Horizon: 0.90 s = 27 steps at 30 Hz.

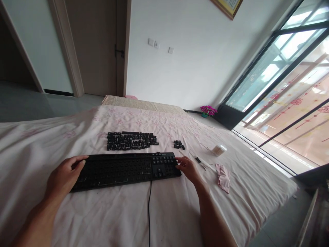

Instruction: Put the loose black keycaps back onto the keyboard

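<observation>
A black keyboard (115, 171) lies across the middle, most of its keycaps off; some keys remain at its right end. My left hand (64, 173) grips its left end, thumb and fingers closed around the edge. At the right end, my right hand (187, 167) pinches the side edge. The keyboard's black cable (149, 209) runs from its near edge toward me. Just beyond the keyboard, loose black keycaps (131, 141) are laid out in rows. A smaller group of keycaps (179, 144) sits to the right of them.
The keyboard rests on a pale, flowered bed sheet (169, 212). To the right are a clear tub of cotton swabs (219, 150), a keycap puller with wire loops (198, 160) and a pink cloth (223, 178). A pot of magenta flowers (208, 110) stands beyond, near the glass door (272, 75).
</observation>
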Available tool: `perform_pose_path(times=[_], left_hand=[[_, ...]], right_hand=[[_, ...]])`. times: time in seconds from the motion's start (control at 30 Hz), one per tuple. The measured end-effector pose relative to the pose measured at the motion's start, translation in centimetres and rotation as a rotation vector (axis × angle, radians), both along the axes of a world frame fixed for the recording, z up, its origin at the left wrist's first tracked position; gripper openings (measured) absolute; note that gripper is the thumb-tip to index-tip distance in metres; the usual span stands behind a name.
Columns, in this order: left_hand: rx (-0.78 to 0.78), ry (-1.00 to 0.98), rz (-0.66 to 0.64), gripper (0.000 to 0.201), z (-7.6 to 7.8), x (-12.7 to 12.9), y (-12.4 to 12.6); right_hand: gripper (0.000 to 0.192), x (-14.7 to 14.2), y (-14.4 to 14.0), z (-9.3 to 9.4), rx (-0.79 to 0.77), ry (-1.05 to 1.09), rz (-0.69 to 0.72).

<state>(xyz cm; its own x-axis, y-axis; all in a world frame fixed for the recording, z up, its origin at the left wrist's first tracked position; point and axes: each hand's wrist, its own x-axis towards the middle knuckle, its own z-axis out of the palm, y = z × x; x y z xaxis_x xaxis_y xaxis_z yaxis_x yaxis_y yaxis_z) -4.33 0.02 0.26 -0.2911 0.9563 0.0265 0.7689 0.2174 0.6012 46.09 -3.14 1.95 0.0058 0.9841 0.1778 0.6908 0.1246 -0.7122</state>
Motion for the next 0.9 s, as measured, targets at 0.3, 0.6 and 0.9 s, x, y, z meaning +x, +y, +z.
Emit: perform_pose_path(times=[0.3, 0.6, 0.9], left_hand=[[0.011, 0.012, 0.011, 0.037, 0.1, 0.1, -0.1], [-0.003, -0.001, 0.017, 0.037, 0.3, 0.3, -0.1], [0.015, -0.006, 0.023, 0.037, 0.0, 0.1, -0.2]], right_hand=[[0.031, -0.4, 0.0, -0.1, 0.02, -0.006, -0.041], [0.04, 0.6, 0.2, -0.6, -0.049, 0.147, -0.097], [0.026, -0.1, 0.1, -0.3, 0.049, 0.104, -0.004]])
